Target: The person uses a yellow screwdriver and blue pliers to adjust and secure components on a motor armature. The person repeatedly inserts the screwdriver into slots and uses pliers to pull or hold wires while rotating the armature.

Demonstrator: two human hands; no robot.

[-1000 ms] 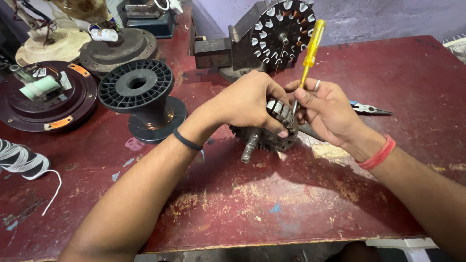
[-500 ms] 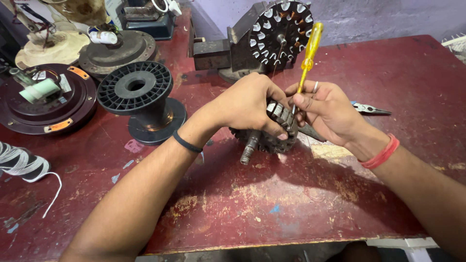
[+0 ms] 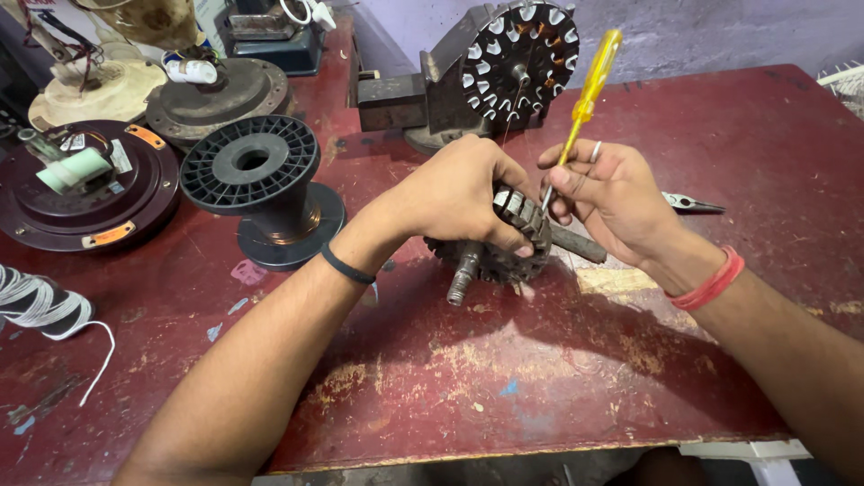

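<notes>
Right now the round metal motor core (image 3: 504,243) is lying on the red bench (image 3: 540,378), and the person's left hand (image 3: 454,193) is wrapping over its top. The left fingers (image 3: 517,238) are curling shut around the toothed rim and holding it steady. A short metal shaft (image 3: 463,274) is sticking out below those fingers, toward the person.

The slots near the fingers are looking bare, with no wire in them, so the core seems stripped and the work on it looks only part way through.

The right hand (image 3: 607,198) is sitting just beside the core. Its fingers are pinching shut on a screwdriver with a yellow handle (image 3: 589,90), and the thin tip is pointing down at the core's edge. Both arms are reaching in from the near side and meeting at the core.

Beyond the fingers, a second toothed core (image 3: 517,63) is sitting clamped in a vise. Past the right hand, pliers (image 3: 688,204) are lying on the bench. Well off to the left of the left hand, a black plastic spool (image 3: 256,180) is standing, with round motor covers (image 3: 85,189) farther away.
</notes>
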